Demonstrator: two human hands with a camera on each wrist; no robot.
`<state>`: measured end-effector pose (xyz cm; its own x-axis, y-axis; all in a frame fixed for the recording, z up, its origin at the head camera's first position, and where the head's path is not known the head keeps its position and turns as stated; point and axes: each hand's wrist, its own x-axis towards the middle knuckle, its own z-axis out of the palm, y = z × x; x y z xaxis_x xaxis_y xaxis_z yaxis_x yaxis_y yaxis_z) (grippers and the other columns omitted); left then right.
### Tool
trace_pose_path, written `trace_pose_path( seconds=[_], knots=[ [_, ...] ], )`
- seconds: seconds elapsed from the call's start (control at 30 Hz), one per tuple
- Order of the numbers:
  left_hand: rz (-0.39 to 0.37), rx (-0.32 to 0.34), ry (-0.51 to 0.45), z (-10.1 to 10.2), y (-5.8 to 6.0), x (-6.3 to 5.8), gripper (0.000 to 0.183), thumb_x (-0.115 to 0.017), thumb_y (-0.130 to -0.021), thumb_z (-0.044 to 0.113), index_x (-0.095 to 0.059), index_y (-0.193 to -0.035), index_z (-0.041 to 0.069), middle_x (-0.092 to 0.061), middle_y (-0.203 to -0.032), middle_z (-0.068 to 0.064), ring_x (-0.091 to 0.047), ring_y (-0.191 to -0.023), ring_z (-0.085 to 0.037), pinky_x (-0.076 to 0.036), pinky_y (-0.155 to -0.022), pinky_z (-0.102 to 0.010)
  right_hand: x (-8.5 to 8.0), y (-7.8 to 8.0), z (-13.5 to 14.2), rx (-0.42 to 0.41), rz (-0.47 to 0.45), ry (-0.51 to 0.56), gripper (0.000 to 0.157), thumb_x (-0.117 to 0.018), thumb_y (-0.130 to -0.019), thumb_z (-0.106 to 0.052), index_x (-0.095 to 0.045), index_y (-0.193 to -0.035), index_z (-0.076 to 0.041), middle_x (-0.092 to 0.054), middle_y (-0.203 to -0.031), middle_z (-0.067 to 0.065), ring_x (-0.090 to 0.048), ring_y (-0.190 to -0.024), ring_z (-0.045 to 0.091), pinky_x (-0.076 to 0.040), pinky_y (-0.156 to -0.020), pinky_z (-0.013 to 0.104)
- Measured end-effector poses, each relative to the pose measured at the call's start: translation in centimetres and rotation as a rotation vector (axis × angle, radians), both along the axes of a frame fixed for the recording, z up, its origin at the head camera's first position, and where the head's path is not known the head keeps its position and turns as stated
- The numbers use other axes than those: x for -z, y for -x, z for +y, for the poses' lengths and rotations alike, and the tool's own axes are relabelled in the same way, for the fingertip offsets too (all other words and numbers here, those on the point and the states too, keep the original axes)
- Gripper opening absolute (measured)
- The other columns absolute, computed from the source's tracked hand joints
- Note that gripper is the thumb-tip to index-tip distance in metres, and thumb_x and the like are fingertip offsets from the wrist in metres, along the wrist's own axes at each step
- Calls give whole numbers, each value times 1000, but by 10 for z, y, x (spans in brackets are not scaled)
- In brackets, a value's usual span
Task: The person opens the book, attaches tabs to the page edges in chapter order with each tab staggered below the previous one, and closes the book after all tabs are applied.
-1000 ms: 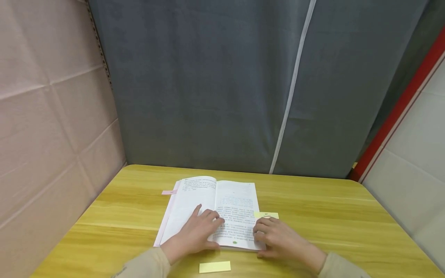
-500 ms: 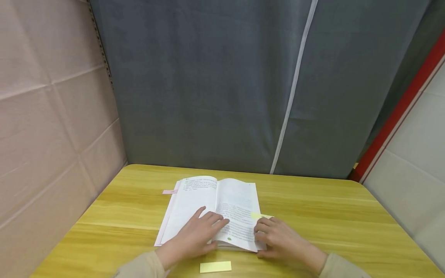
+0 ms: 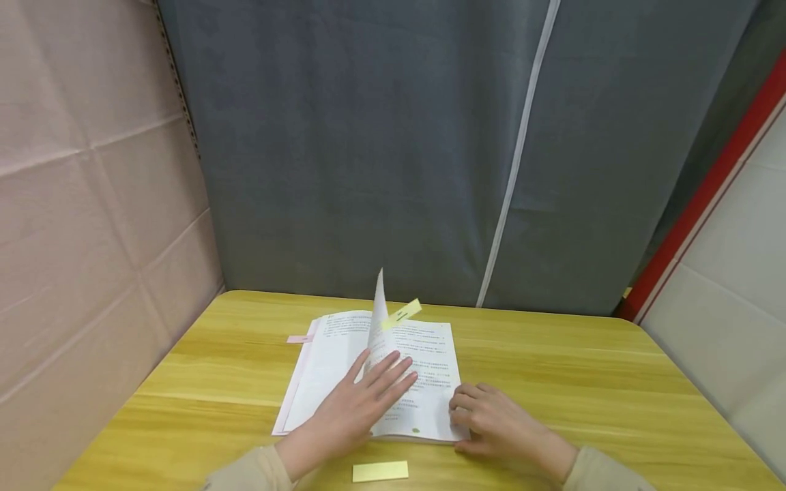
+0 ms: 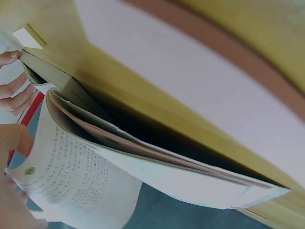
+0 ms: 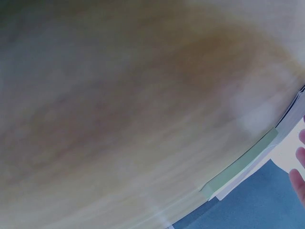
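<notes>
An open paperback book (image 3: 328,382) lies on the wood-grain surface (image 3: 583,382), its spine running away from the person. One leaf (image 3: 376,324) stands raised near the middle, curving upward, with a yellow sticky tab (image 3: 402,313) jutting right from its edge. The left hand (image 3: 362,406) is beside this leaf, its grip wide, fingers straight and reaching over the right-hand page. The right hand (image 3: 491,419) has a narrow grip, curled fingers and thumb holding the book's near right corner. A pink sticky tab (image 3: 299,339) sticks out from the book's left edge. A yellow sticky-note strip (image 3: 380,471) lies just nearer the person, apart from the book. A dark grey curtain (image 3: 368,150) hangs behind.
</notes>
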<state>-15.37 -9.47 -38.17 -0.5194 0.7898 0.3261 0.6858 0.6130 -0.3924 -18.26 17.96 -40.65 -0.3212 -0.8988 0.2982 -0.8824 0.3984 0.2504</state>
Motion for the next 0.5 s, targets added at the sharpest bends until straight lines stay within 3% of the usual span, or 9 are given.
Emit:
trace_pose_path(
  seconds=[0.13,0.27,0.37,0.5],
  knots=[
    [6,-67,49,-6,0,2,103,-78,-55,25,-21,-140,11,-15,-144,-9,-5,-131,-27,-3,-98,-55,0,0,0,4,-3,-3,33,-65,-71,-47,-61,-85,-17,-55,-91,-5,-47,-87,12,-42,-67,28],
    [6,-132,78,-11,0,5,97,-78,-55,26,-29,-138,14,-24,-141,-9,-13,-130,-27,-3,-96,-58,0,0,0,0,-4,1,34,-65,-71,-47,-62,-85,-17,-54,-91,-6,-47,-87,12,-41,-67,28],
    [-1,-160,96,-13,1,7,92,-77,-55,33,-35,-135,15,-32,-138,-8,-22,-127,-27,-8,-97,-57,1,1,0,0,-6,2,33,-65,-71,-47,-61,-84,-17,-54,-90,-6,-47,-87,12,-42,-68,28],
    [-113,-129,34,-12,0,10,67,-73,-63,26,-48,-124,16,-48,-124,-6,-39,-117,-23,-23,-96,-50,0,1,0,2,-12,3,31,-65,-71,-47,-61,-83,-18,-54,-90,-7,-46,-87,12,-42,-68,28]
  ],
)
